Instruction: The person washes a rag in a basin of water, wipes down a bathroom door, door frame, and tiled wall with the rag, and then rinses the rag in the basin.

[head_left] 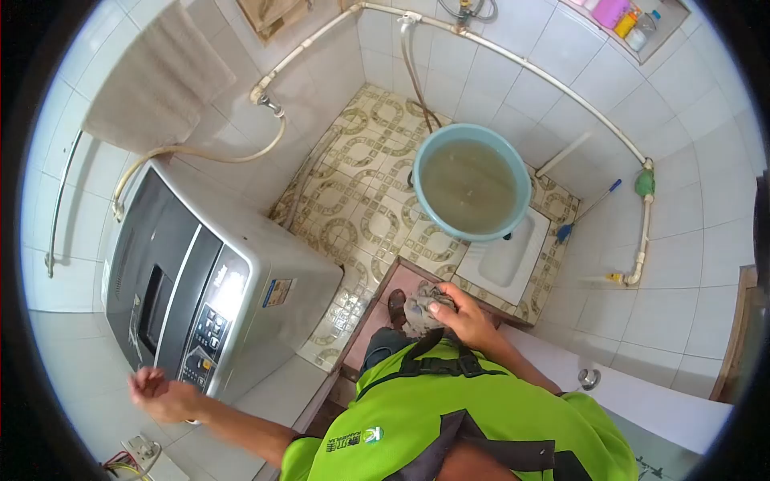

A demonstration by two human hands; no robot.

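Note:
My right hand (465, 319) grips a crumpled greyish patterned cloth (419, 309) in front of my waist, with the thumb lying on top of it. My left hand (166, 396) is held out at the far left, by the front corner of a top-loading washing machine (258, 248). Nothing shows in that hand, and its fingers are loosely bent and apart. Beside it are the machine's control panel (207, 337) and its dark lid (152, 272), which is down. Whether the left hand touches the machine is unclear.
A light blue basin (425, 210) of murky water stands partly over a white squat toilet (483, 272). A raised pink threshold (367, 330) crosses the doorway at my feet. A white door (634, 369) is at right. A hose (192, 150) runs from the wall tap to the washer.

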